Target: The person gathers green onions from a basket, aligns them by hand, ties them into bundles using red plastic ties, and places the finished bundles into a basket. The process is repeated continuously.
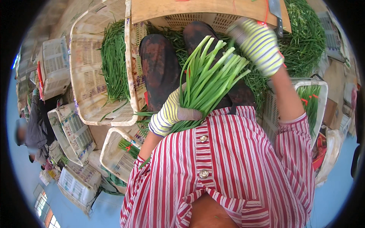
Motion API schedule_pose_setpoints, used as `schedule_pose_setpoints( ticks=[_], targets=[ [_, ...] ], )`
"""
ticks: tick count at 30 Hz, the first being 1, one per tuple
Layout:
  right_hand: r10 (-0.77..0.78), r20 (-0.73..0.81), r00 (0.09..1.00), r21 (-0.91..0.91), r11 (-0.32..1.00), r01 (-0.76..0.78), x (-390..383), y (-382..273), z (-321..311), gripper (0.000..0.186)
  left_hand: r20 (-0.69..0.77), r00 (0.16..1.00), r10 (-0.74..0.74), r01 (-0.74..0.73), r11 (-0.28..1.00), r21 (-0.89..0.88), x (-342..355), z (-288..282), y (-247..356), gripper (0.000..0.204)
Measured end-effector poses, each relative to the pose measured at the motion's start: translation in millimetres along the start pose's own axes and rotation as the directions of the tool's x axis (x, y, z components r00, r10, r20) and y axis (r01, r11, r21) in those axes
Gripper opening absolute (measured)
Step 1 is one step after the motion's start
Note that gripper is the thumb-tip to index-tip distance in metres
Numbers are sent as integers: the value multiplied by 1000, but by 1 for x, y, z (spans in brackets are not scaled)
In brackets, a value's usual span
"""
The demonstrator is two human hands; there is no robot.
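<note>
My left hand (173,116), in a striped knit glove, is closed round a thick bunch of garlic chives (207,83) against my lap and shirt front. The pale cut stem ends fan out toward the upper right; the leaf ends pass under my hand. Up and to the right of the bunch, my right hand (260,45) is raised in a matching glove, apart from the stems. Its fingers are smeared by motion, so what they hold, if anything, does not show. A knife (276,17) with a dark handle lies just beyond it on a wooden board (209,8).
Loose chives (304,38) are heaped at the far right and around my knees. A large white crate (87,72) with more chives stands left. Smaller crates (72,131) sit nearby. At right, a crate (325,89) holds chives tied with red bands. A person (34,129) is at far left.
</note>
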State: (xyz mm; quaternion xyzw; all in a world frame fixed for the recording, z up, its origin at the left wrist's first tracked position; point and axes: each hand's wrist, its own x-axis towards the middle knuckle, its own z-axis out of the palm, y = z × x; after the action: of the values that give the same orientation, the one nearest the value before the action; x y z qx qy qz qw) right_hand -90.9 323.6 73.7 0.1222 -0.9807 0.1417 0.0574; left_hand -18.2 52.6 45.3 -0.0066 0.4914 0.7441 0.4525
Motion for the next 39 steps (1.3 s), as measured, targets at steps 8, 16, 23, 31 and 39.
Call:
schedule_pose_setpoints(
  ticks=[8, 16, 23, 31, 39],
  targets=[
    [261, 698, 667, -365, 931, 19, -59, 76, -12, 21, -111, 986, 125, -135, 986, -94, -4, 2, -2, 87],
    [-276, 235, 932, 365, 914, 179, -23, -48, -39, 22, -118, 984, 135, -144, 987, -77, -5, 2, 3, 90],
    [-196, 321, 926, 357, 931, 74, -14, -52, -23, 29, -123, 982, 141, -163, 968, -192, -6, -5, -7, 85],
    [-340, 298, 892, 455, 872, 180, -19, -48, -10, 24, -120, 984, 130, -160, 944, -288, -5, -8, -8, 82],
    [269, 506, 819, 861, -210, -463, -20, -35, 6, 21, 55, 991, 123, -83, 880, -467, -10, -21, -26, 89]
  ],
)
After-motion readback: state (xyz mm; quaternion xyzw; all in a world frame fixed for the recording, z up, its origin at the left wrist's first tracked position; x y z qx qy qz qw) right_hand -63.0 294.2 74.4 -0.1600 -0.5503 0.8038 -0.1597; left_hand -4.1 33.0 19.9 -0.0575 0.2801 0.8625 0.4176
